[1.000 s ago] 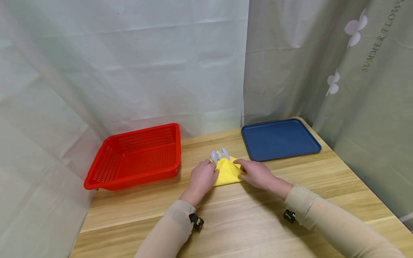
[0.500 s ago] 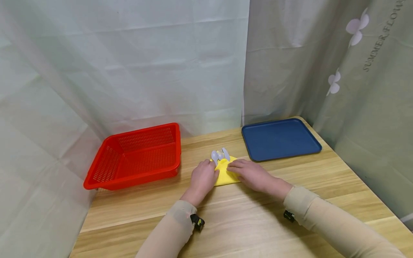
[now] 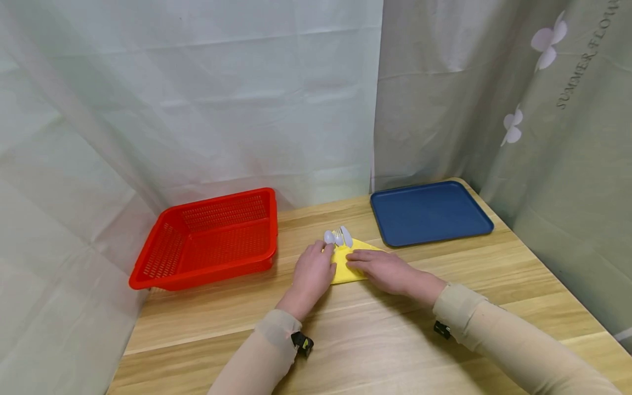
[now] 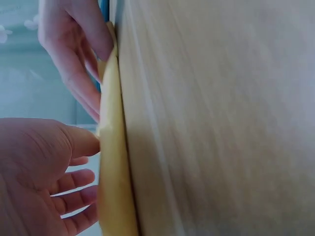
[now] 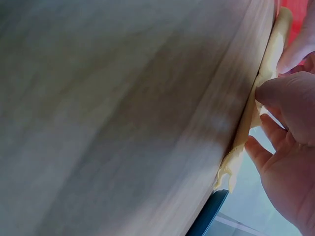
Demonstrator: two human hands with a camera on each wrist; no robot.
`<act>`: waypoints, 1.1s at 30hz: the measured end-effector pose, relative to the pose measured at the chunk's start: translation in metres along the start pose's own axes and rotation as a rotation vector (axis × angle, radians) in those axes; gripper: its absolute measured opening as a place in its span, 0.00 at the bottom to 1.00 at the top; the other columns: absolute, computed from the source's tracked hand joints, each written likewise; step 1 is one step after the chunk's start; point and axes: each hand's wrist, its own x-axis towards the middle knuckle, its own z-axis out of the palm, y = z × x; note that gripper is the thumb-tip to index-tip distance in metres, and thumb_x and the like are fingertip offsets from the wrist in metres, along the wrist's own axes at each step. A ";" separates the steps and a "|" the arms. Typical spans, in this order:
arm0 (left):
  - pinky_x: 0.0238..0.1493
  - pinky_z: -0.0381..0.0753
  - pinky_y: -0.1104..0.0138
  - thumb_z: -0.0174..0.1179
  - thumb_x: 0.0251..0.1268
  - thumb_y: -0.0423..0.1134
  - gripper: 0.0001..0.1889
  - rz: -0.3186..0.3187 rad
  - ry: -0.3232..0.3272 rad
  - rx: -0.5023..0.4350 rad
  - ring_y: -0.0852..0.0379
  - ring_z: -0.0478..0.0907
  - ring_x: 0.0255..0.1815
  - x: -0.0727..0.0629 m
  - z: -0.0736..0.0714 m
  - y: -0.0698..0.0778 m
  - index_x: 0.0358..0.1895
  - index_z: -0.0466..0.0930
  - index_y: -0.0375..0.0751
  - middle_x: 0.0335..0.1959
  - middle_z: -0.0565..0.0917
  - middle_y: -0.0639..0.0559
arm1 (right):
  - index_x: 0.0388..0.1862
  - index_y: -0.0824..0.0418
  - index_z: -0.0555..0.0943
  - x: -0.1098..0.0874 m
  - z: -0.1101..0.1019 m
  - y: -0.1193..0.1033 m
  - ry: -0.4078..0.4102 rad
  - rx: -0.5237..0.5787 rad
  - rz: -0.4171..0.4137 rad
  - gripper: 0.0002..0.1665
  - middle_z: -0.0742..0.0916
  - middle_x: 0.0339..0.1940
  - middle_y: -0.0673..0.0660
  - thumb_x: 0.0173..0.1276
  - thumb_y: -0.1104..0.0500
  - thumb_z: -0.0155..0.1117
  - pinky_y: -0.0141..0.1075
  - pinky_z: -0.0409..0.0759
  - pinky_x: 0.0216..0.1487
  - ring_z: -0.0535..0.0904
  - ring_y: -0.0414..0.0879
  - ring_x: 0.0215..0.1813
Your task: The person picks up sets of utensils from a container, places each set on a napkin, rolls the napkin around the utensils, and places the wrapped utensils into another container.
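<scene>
Touching one yellow cloth (image 3: 343,269) (three utensils (image 3: 338,240) protruding) are two hands (image 3: 313,267) (image 3: 387,270), grip released.

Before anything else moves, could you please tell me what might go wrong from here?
First, the spoon, fork and knife stick out past the yellow cloth, so they might slip out if it is lifted. Second, the cloth's end nearest the tray looks rumpled, so the fold may open if the right hand comes away. Third, the left hand has fingertips close to the spoon and could nudge it.
</scene>
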 end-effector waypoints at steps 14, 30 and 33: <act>0.78 0.74 0.51 0.66 0.82 0.50 0.25 0.284 -0.100 0.051 0.44 0.80 0.73 -0.051 -0.013 0.017 0.69 0.83 0.35 0.71 0.83 0.42 | 0.78 0.62 0.80 -0.002 -0.001 0.003 -0.065 0.061 0.021 0.26 0.80 0.80 0.59 0.85 0.66 0.60 0.54 0.77 0.77 0.76 0.57 0.80; 0.83 0.68 0.50 0.64 0.82 0.58 0.35 0.272 -0.168 0.078 0.41 0.72 0.81 -0.060 -0.005 0.024 0.79 0.76 0.37 0.80 0.75 0.38 | 0.82 0.62 0.75 -0.006 0.003 0.004 -0.096 0.068 0.044 0.28 0.75 0.84 0.60 0.88 0.64 0.56 0.56 0.75 0.79 0.73 0.58 0.82; 0.83 0.68 0.51 0.63 0.83 0.60 0.36 0.258 -0.182 0.086 0.41 0.71 0.81 -0.060 -0.006 0.026 0.80 0.75 0.38 0.80 0.75 0.39 | 0.83 0.63 0.74 -0.008 0.002 0.003 -0.091 0.050 0.047 0.28 0.74 0.85 0.60 0.88 0.64 0.56 0.56 0.74 0.79 0.73 0.58 0.82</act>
